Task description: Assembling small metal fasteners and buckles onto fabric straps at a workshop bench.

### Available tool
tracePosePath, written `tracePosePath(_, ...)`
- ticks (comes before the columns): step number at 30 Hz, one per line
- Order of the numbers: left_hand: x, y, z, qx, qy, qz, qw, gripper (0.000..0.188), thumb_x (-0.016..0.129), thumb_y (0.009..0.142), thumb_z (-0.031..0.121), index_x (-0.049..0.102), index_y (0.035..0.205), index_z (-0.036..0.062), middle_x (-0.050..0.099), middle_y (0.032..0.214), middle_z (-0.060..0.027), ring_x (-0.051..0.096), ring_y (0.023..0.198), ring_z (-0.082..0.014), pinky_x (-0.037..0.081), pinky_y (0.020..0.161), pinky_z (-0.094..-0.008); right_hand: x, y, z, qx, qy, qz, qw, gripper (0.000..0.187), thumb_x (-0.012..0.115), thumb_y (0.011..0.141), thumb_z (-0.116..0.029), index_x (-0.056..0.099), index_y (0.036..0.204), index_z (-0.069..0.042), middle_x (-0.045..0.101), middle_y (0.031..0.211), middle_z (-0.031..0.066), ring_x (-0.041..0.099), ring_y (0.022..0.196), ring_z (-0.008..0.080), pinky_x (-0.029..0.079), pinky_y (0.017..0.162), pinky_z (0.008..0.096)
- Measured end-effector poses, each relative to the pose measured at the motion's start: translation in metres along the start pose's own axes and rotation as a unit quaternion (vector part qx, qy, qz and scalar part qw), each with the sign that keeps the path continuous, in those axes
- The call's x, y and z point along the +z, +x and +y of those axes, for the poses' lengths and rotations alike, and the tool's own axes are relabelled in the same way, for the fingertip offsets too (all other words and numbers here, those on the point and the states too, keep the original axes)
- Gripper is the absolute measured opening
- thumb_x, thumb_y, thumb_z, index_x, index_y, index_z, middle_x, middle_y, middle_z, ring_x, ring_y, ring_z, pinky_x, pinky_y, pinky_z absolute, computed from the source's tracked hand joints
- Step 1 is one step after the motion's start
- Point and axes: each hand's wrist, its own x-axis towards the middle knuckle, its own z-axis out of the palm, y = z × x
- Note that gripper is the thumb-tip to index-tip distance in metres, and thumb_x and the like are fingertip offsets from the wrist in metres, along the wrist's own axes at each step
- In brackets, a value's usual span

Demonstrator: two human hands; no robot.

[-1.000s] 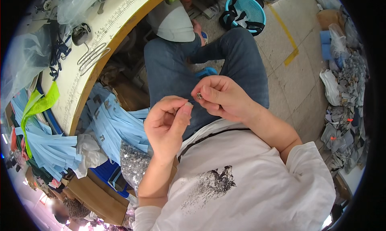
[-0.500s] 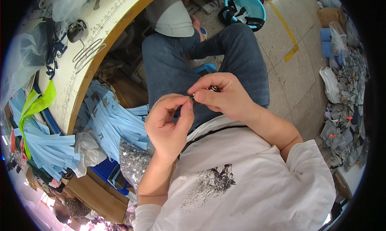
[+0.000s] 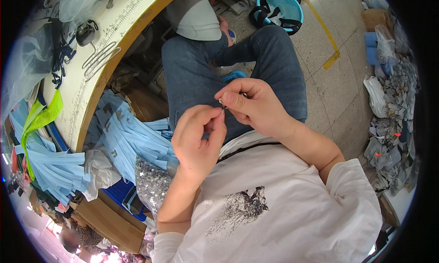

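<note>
Above my lap both hands meet, fingertips almost touching. My right hand (image 3: 256, 103) pinches a small shiny metal piece (image 3: 221, 100) between thumb and forefinger; more of something shiny shows behind its curled fingers. A tiny dark bit (image 3: 224, 108) sits at the fingertips of my left hand (image 3: 196, 137), whose thumb and forefinger are pressed together. Its kind is too small to tell. Beside my left forearm lies a clear plastic bag (image 3: 152, 183) full of small shiny pieces.
To the left curves a white table (image 3: 103, 32) with ruler marks and bent metal wire (image 3: 98, 61) on it. Light blue fabric strips (image 3: 130, 137) hang below. A cardboard box (image 3: 109, 222) stands lower left, a blue basket (image 3: 286, 11) ahead, and grey scraps (image 3: 393, 116) pile up at right.
My left hand has shifted slightly to the right. The thumb of my right hand has moved up, and the metal piece at its tip shows more plainly.
</note>
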Motion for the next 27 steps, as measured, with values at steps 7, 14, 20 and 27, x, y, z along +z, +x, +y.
tracePosePath(7, -0.004, 0.003, -0.001, -0.012, 0.001, -0.002, 1.0, 0.01, 0.066, 0.082, -0.007, 0.061, 0.09, -0.0044, 0.061, 0.088, -0.0072, 0.054, 0.076, -0.0107, 0.044, 0.066, -0.0214, -0.001, 0.0, 0.001, 0.006, -0.007, 0.0, 1.0, 0.02, 0.062, 0.094, -0.017, 0.066, 0.101, 0.001, 0.052, 0.065, -0.0027, 0.039, 0.052, 0.0019, 0.026, 0.042, 0.0187)
tracePosePath(14, -0.004, 0.001, -0.006, -0.059, -0.027, -0.021, 0.998, 0.007, 0.064, 0.085, -0.005, 0.061, 0.091, -0.0038, 0.061, 0.088, -0.0048, 0.054, 0.076, -0.0082, 0.044, 0.066, -0.0209, 0.002, 0.0, 0.001, -0.065, -0.123, 0.001, 0.99, 0.016, 0.065, 0.092, -0.012, 0.068, 0.102, 0.0, 0.056, 0.071, -0.0022, 0.04, 0.053, 0.0008, 0.028, 0.043, 0.0186)
tracePosePath(20, -0.005, 0.002, -0.008, -0.059, -0.027, -0.026, 0.998, 0.011, 0.066, 0.085, -0.004, 0.063, 0.096, -0.0042, 0.064, 0.09, -0.0051, 0.056, 0.076, -0.0085, 0.045, 0.067, -0.02, 0.0, 0.002, -0.002, -0.126, -0.182, 0.003, 0.975, 0.019, 0.066, 0.091, -0.017, 0.071, 0.101, -0.002, 0.06, 0.071, -0.0041, 0.046, 0.057, 0.0, 0.034, 0.048, 0.0174)
tracePosePath(27, -0.001, -0.004, -0.011, -0.117, -0.083, 0.041, 0.989, 0.013, 0.074, 0.079, -0.001, 0.068, 0.09, -0.0016, 0.069, 0.086, -0.009, 0.063, 0.069, -0.011, 0.05, 0.062, -0.0228, 0.0, -0.001, -0.007, -0.011, -0.089, -0.027, 0.996, 0.02, 0.06, 0.095, -0.013, 0.067, 0.108, 0.0, 0.051, 0.067, -0.0044, 0.036, 0.05, 0.0003, 0.024, 0.043, 0.0187)
